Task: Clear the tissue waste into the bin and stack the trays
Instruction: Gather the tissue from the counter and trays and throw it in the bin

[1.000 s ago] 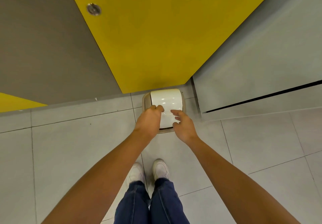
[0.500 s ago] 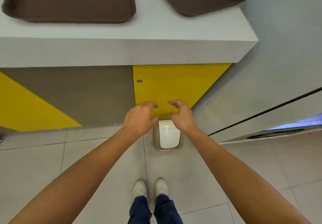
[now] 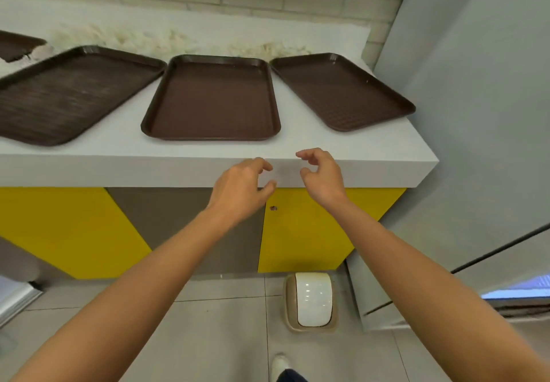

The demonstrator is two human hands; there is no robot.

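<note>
bright even light | glare on bin lid (image 3: pixel 313 297) | edges bowed

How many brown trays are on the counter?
4. The left tray, the middle tray, the right tray, and a fourth tray cut off at the far-left edge. More may lie beyond the picture.

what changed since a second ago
Both hands left the lid of the bin and rose to the counter edge. The left hand and right hand hold nothing, fingers loosely curled. The view lifted too, bringing the trays into sight. The bin stays on the floor, lid shut.
</note>
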